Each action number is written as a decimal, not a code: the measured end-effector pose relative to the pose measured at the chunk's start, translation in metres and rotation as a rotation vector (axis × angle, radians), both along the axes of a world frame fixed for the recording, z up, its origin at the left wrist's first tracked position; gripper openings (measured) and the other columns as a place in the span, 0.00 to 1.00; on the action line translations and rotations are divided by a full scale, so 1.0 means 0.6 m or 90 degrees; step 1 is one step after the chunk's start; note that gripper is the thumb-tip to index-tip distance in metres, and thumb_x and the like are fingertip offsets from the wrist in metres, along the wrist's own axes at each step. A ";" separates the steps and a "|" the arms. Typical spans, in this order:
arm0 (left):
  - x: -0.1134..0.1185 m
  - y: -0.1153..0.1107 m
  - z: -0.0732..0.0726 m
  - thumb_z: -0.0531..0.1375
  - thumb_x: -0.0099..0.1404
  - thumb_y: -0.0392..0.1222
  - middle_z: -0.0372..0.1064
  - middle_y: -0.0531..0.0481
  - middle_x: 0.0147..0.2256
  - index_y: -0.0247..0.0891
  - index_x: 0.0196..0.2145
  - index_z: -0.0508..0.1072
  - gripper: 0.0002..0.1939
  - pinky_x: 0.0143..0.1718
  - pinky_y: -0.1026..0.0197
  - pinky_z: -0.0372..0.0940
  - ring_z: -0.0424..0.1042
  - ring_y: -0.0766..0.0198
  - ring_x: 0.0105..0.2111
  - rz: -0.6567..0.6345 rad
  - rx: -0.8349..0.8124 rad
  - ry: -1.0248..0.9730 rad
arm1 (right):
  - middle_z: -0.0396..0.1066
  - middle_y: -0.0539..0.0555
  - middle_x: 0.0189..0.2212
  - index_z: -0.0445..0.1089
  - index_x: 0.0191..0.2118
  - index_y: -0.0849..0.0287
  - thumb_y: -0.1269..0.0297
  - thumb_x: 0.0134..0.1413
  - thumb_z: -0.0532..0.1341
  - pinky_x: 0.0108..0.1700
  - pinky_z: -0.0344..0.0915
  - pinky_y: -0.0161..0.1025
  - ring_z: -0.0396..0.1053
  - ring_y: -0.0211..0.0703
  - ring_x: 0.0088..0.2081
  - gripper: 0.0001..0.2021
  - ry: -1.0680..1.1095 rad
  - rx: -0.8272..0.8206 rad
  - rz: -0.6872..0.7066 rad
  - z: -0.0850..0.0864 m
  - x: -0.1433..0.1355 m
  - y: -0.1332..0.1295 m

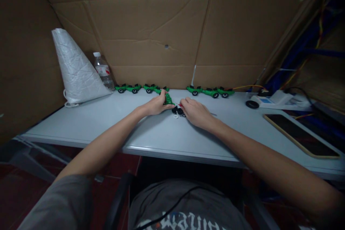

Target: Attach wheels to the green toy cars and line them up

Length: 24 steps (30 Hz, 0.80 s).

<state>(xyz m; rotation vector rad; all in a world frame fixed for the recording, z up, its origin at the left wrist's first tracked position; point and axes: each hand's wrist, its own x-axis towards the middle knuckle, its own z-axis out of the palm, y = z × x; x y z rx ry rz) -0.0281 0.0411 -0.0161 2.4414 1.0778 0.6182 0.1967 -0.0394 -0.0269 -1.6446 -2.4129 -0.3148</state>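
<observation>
My left hand is closed around a green toy car body, which it holds tilted just above the table. Close to its right side, my right hand pinches a small red piece with a thin tip directed at the car body. Its kind is mostly hidden by the fingers. Between and below the hands lie black wheels and a white ring. Past the right hand a thin dark rod shows; whether the hand touches it I cannot tell.
Green toy cars stand along the cardboard wall, with more green cars at right. A silvery bag and water bottle are at back left. A power strip and phone lie on the table's right.
</observation>
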 end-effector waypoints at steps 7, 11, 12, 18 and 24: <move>0.005 -0.004 -0.001 0.65 0.65 0.54 0.68 0.53 0.31 0.35 0.58 0.59 0.32 0.34 0.60 0.60 0.68 0.59 0.30 -0.005 0.035 -0.006 | 0.71 0.62 0.48 0.68 0.52 0.60 0.66 0.75 0.49 0.45 0.58 0.42 0.68 0.52 0.47 0.12 0.012 -0.009 0.000 -0.004 0.001 0.002; 0.007 -0.009 0.005 0.60 0.70 0.60 0.73 0.48 0.35 0.36 0.55 0.63 0.28 0.37 0.59 0.63 0.71 0.57 0.32 0.048 0.049 0.083 | 0.72 0.62 0.47 0.67 0.52 0.60 0.64 0.76 0.47 0.44 0.58 0.42 0.69 0.52 0.46 0.13 0.006 -0.009 -0.007 -0.004 0.001 0.001; 0.007 -0.009 0.007 0.58 0.70 0.62 0.74 0.45 0.36 0.35 0.53 0.65 0.27 0.38 0.58 0.64 0.72 0.56 0.34 0.054 0.050 0.113 | 0.72 0.62 0.47 0.67 0.51 0.60 0.64 0.76 0.47 0.45 0.58 0.42 0.70 0.52 0.46 0.14 0.004 -0.008 -0.010 -0.005 0.001 0.001; 0.003 -0.005 0.006 0.50 0.72 0.69 0.76 0.35 0.47 0.32 0.47 0.75 0.35 0.48 0.55 0.66 0.75 0.50 0.45 0.050 0.087 0.194 | 0.72 0.63 0.47 0.67 0.51 0.59 0.53 0.77 0.47 0.47 0.60 0.43 0.69 0.54 0.48 0.18 0.031 0.009 -0.007 -0.008 -0.003 0.004; 0.007 -0.013 0.007 0.47 0.74 0.68 0.76 0.34 0.47 0.31 0.49 0.76 0.36 0.49 0.55 0.66 0.75 0.50 0.46 0.041 0.128 0.218 | 0.72 0.63 0.46 0.68 0.49 0.59 0.43 0.72 0.53 0.49 0.62 0.45 0.70 0.56 0.48 0.22 0.054 0.007 0.026 -0.009 -0.008 -0.001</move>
